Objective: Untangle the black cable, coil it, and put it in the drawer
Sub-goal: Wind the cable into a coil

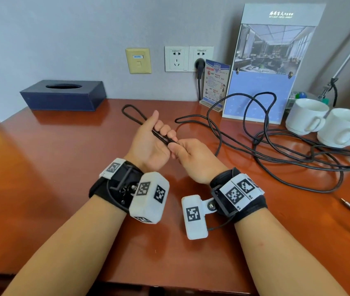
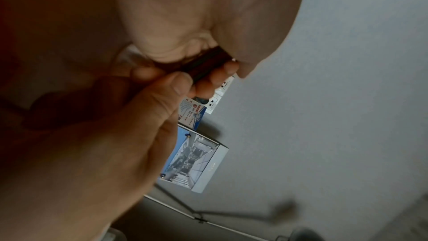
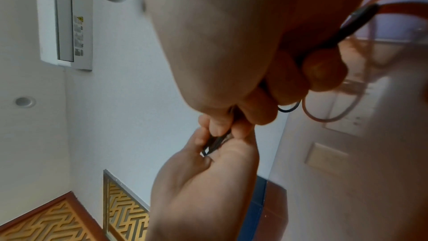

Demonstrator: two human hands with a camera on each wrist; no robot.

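A long black cable (image 1: 255, 142) lies tangled in loose loops over the right half of the red-brown desk (image 1: 63, 167). One end is folded into a narrow loop (image 1: 127, 108) that sticks out past my left hand (image 1: 161, 127), which grips the doubled strands above the desk's middle. My right hand (image 1: 175, 147) touches the left and pinches the same strands just below it. In the left wrist view the cable (image 2: 203, 67) runs under my curled left fingers (image 2: 220, 78). The right wrist view shows the strands (image 3: 215, 142) passing between both hands. No drawer is in view.
A navy tissue box (image 1: 63, 95) stands at the back left. Against the wall are sockets with a black plug (image 1: 199, 65), a small sign (image 1: 214, 82) and a tall brochure stand (image 1: 261, 82). Two white cups (image 1: 306, 116) sit far right. A thin jack lead (image 1: 349, 205) lies at the right edge.
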